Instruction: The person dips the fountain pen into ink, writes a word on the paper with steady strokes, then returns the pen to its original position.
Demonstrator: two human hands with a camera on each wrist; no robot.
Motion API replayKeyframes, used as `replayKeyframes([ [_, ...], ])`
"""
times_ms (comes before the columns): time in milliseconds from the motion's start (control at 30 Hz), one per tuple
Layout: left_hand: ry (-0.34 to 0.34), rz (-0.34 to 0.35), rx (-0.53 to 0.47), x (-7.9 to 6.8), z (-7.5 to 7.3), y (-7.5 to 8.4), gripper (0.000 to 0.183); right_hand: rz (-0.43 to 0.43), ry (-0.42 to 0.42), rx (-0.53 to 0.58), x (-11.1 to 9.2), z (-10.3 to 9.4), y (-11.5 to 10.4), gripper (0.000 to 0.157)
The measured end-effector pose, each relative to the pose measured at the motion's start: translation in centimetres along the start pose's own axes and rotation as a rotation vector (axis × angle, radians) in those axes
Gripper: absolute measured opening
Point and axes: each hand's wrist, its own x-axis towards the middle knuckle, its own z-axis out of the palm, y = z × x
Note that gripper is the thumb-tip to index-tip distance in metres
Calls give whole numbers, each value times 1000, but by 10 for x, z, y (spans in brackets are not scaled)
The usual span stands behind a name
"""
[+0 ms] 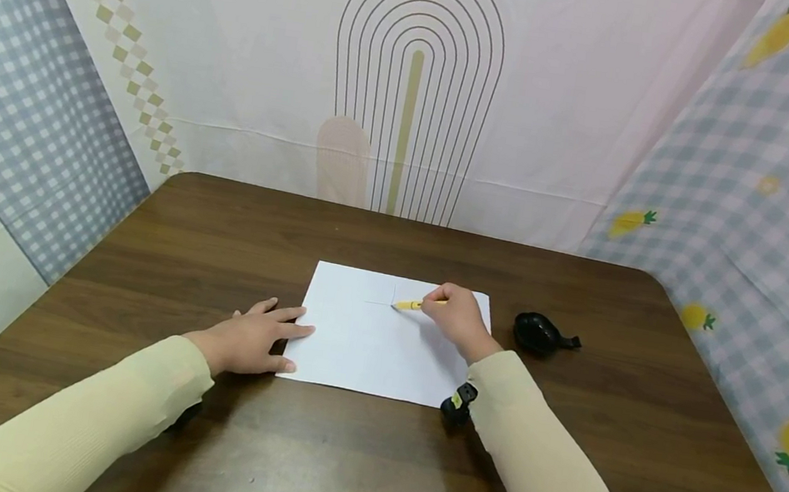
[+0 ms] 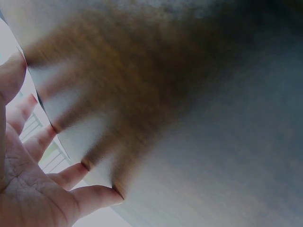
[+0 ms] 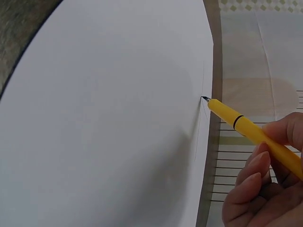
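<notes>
A white sheet of paper (image 1: pixel 357 350) lies flat on the brown wooden table (image 1: pixel 305 452). My right hand (image 1: pixel 458 320) pinches a yellow pen (image 1: pixel 407 305), its dark tip on the upper middle of the sheet. Thin straight lines meet near that tip. In the right wrist view, the thumb and fingers hold the pen (image 3: pixel 246 130) behind its black ring. On the sheet's left edge rest the spread fingertips of my left hand (image 1: pixel 248 339). The left wrist view shows that hand's palm (image 2: pixel 33 184) from below, fingers apart and holding nothing.
Right of the paper lies a glossy black object (image 1: pixel 537 333) with a narrow end; its kind is unclear. Each wrist carries a small black device, the right one (image 1: pixel 457 406) near the sheet's lower right corner. Patterned cloths (image 1: pixel 255 50) hang behind and beside the table.
</notes>
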Motion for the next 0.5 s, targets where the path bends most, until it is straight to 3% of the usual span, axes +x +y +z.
replayKeyframes([
  [500, 9, 7, -11, 0, 0, 0, 60, -6, -15, -7, -9, 0, -4, 10],
])
